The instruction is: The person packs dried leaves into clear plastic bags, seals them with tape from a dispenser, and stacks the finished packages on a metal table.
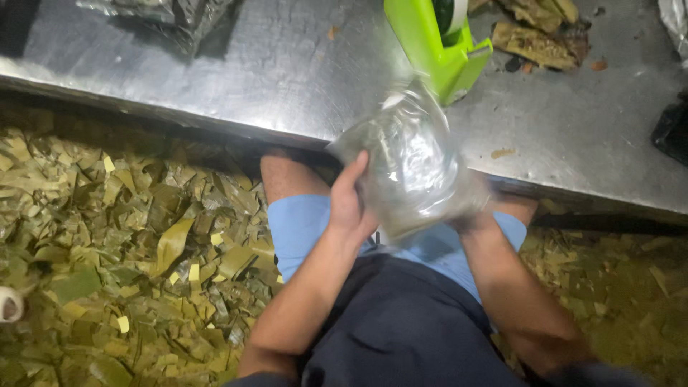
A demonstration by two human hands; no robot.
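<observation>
**Both hands on clear bag at table edge**

Nearest: person seated, dark apron over lap, blue shorts [301, 229], knees under the table's near edge.

L hand [350, 208] wrapped on the bag's [412, 161] left side, thumb up along it, fingers behind. R hand [469, 218] under/behind the bag's lower right corner, mostly hidden; looks closed on it, finger spread can't be told. Bag clear plastic, blurred, greenish stuff inside. It's held in air over the lap, top end crossing the near edge of the steel table [251, 79].

Floor both sides of legs: thick layer of leaf scraps [136, 244], no bare floor showing.

Table: wide bare stretch at middle-left, right up to the near edge. Just past the bag's top, green dispenser [437, 43] stands near the far edge, close to the bag. Far left corner: dark plastic bundle [172, 14]. Far right: brown leaf bits [541, 32]. Right edge: black item [674, 129], partly cut off.
</observation>
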